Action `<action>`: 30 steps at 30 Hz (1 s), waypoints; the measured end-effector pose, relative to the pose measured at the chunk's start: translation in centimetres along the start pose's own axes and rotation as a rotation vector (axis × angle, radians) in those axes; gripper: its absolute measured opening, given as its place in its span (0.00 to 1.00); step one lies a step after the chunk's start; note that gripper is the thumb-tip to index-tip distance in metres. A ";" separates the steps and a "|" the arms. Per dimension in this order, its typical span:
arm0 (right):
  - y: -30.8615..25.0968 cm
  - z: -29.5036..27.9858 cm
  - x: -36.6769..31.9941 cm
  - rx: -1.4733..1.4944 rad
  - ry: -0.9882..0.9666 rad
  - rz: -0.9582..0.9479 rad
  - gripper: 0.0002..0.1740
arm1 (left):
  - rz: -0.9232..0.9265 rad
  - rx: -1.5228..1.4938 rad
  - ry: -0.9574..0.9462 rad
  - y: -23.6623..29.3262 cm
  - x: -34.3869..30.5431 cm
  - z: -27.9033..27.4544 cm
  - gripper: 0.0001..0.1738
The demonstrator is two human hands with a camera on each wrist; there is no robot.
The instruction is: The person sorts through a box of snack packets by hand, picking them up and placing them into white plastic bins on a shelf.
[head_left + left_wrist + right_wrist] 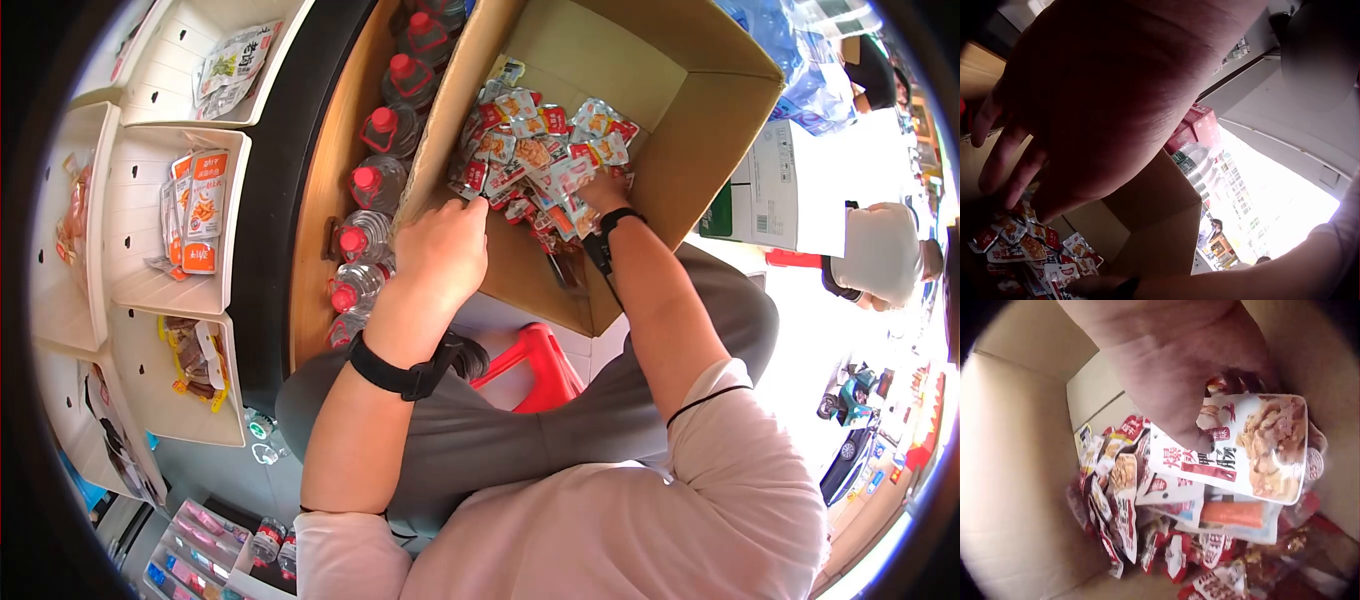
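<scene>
Inside an open cardboard box point(725, 110) lies a heap of small snack packets point(515, 130), mostly white and red with food pictures. My right hand point(605, 192) reaches down into the box and grips a white snack packet point(1272, 447) printed with red characters and a picture of meat. Its thumb lies across the packet's front; the fingers behind are partly hidden. My left hand point(442, 250) is at the box's near left rim, its fingers point(1019, 178) loosely extended over the heap and holding nothing. Under the gripped packet is one with an orange-red stick point(1232, 514).
Large water bottles with red caps point(368, 180) line the box's left side. Further left, white bins point(125, 215) hold bagged snacks. A red plastic stool point(540, 370) is below the box. To the right stands a white carton point(775, 185), with another person point(880, 255) beyond.
</scene>
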State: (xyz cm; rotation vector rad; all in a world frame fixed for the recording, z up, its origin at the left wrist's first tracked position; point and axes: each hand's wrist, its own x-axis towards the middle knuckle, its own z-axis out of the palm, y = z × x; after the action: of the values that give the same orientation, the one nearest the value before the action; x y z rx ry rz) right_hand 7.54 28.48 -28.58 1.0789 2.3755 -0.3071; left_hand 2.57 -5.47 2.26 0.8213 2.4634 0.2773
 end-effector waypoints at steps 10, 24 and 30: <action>-1.2 -1.8 -3.1 -0.250 -0.217 -0.326 0.22 | 0.010 -0.018 0.034 -0.1 -0.6 0.3 0.14; -3.3 -6.8 -6.3 0.187 -0.124 0.006 0.41 | 0.003 -0.038 0.044 -0.5 -0.4 0.4 0.14; -3.2 2.7 -9.3 0.071 0.151 -0.006 0.52 | -0.040 -0.020 -0.011 -0.2 -0.6 0.1 0.15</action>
State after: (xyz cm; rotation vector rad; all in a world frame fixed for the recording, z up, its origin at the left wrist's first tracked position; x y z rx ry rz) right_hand 11.31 19.35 -25.89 1.1649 2.5176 -0.3250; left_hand 2.93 -6.01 2.32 0.7618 2.4596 0.2814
